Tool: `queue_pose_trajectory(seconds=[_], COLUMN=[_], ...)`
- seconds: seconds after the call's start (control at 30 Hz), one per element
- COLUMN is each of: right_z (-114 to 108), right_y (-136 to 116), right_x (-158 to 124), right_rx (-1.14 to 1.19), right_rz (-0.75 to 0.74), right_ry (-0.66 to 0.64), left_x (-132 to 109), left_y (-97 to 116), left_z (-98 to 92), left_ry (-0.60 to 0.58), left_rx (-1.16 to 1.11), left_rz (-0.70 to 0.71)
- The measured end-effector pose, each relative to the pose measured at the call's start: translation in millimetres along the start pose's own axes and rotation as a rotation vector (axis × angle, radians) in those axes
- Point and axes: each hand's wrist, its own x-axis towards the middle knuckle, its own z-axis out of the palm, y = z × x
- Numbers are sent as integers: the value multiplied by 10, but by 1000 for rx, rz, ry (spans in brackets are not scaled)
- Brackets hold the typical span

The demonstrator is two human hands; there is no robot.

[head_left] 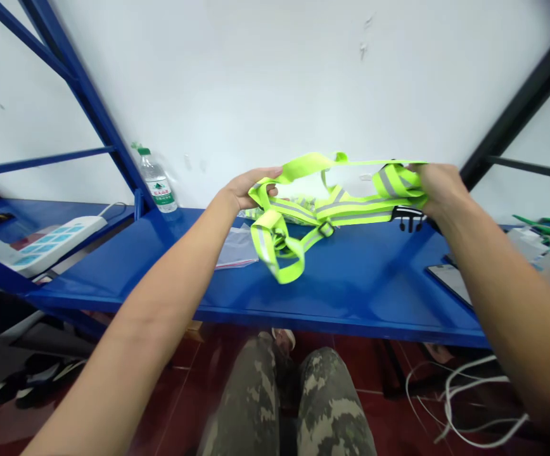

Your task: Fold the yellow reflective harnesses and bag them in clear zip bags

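Note:
A fluorescent yellow reflective safety vest made of straps (pixel 332 209) hangs stretched between my hands, just above the blue shelf. Grey reflective stripes run along its bands, and a black buckle (pixel 408 220) dangles near its right end. My left hand (pixel 253 189) grips the strap loop at the left end of the vest. At the right end, my right hand (pixel 439 192) holds the gathered bands between fingers and thumb. A crumpled bundle behind the vest is partly hidden.
The blue metal shelf (pixel 351 297) has a clear plastic bag (pixel 237 248), a water bottle (pixel 157 182), a white power strip (pixel 56 244) and a phone (pixel 448 282) on it. Blue and black uprights stand at both sides, a white wall behind. White cables (pixel 465 399) lie below.

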Motion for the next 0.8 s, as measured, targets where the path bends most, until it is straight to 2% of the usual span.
queue_pose_trajectory(seconds=[0.07, 0.17, 0.23, 0.3, 0.37, 0.4, 0.47, 0.5, 0.57, 0.63, 0.7, 0.8], right_z=[37, 91, 121, 155, 212, 252, 355, 414, 531, 626, 677, 661], right_y=[23, 111, 205, 306, 382, 406, 433, 445, 484, 553, 629, 664], right_x=[7, 5, -26, -113, -273, -378, -617, -735, -933, -1048, -1066, -939], right_rx=[49, 118, 23, -212, -443, -501, -415, -359, -355, -442, -523, -479], right_rz=[14, 7, -13, -22, -118, -203, -440, -443, -390, -374, -421, -459], right_ry=[56, 123, 55, -139, -323, -380, -421, -547, -890, -1061, -1040, -879], left_x=[-21, 69, 156, 227, 274, 289, 308, 315, 330, 350, 372, 394], left_y=[-67, -200, -265, -294, -295, -288, -268, -256, -226, -194, -170, -182], left_z=[31, 70, 116, 195, 306, 369, 497, 558, 653, 691, 644, 418], left_ry=[-32, 22, 51, 83, 143, 172, 205, 210, 220, 246, 316, 425], left_rx=[-28, -52, -105, -158, -193, -204, -200, -183, -131, -71, 10, 269], left_rz=[-2, 43, 68, 81, 95, 102, 119, 130, 156, 179, 223, 308])
